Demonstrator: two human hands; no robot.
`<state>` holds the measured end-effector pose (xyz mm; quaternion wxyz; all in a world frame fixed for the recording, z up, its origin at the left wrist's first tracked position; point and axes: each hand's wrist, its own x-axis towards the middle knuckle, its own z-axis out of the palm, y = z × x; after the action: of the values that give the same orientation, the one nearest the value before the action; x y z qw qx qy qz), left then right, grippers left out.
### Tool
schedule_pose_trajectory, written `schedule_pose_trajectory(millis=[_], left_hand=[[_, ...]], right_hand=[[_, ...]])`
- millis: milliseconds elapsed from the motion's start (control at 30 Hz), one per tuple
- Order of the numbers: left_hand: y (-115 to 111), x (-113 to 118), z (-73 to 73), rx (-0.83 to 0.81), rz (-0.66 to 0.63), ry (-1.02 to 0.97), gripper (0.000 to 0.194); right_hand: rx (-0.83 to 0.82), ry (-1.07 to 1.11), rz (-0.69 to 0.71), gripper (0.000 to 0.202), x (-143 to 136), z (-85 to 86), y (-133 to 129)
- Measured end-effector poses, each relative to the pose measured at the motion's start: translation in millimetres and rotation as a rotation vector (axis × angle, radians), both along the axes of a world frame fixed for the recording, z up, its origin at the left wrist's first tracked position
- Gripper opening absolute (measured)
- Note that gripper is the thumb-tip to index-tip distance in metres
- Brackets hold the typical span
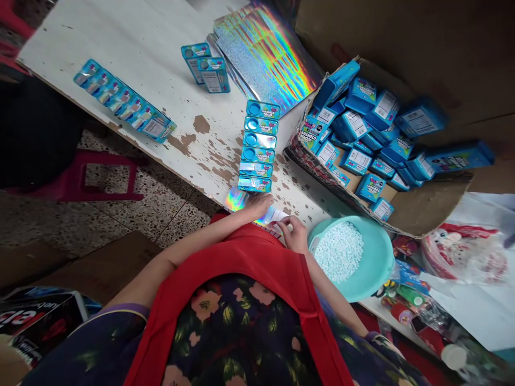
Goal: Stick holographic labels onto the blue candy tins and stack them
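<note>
At the table's front edge lies a shiny holographic sheet. My left hand rests on it with fingers bent, and what they hold, if anything, is hidden. My right hand pinches the right end of the strip beside the red apron. Just beyond my left hand, several blue candy boxes lie in a column, the nearest with shiny strips on them. To the right of my right hand sits a turquoise bowl with small white pieces.
A cardboard carton full of blue boxes stands at the right. Holographic sheets lie at the back. Two boxes stand near them; a row is at the left. A pink stool stands below the table.
</note>
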<state>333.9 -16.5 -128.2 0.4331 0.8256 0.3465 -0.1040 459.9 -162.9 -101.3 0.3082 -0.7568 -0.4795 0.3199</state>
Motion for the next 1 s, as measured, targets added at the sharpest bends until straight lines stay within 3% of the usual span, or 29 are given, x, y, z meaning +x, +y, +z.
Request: schedule_pose_trajectory(millis=[100,200,267,367,500,633,767,867,1000], left_hand=[[-7.0,-12.0,26.7,-0.306,0.083,-0.330,0.036],[-13.2,-21.5,63.1,-0.503,0.143,-0.375,0.028],[-14.5,-26.5,89.7,-0.442,0.187,-0.301,0.025],[-6.7,-36.6,126.9,-0.182,0.242,-0.255,0.026],[27.3,-56.2,155.2,0.114,0.374,-0.241,0.021],[75.8,-69.2,153.3,0.175,0.418,-0.293,0.022],[111.7,-68.0,131.5,0.196,0.411,-0.374,0.018],[118.6,-59.6,106.6,0.187,0.418,-0.432,0.016],[107.8,-46.5,75.6,0.175,0.552,-0.402,0.012]], right_hand=[[0.002,0.220,-0.208,0.023,4.2,31.0,11.3],[0.006,0.353,-0.300,0.024,7.3,57.5,21.2],[0.016,0.404,-0.321,0.023,5.1,71.4,28.9],[0.121,0.403,-0.330,0.019,-6.5,88.2,48.9],[0.276,0.262,-0.288,0.020,-26.3,101.7,97.0],[0.317,0.179,-0.212,0.020,-35.5,96.3,150.5],[0.340,0.134,-0.233,0.018,-33.6,76.6,184.7],[0.331,0.127,-0.300,0.017,-31.5,62.6,194.0],[0.250,0.168,-0.392,0.027,-31.0,55.8,199.0]])
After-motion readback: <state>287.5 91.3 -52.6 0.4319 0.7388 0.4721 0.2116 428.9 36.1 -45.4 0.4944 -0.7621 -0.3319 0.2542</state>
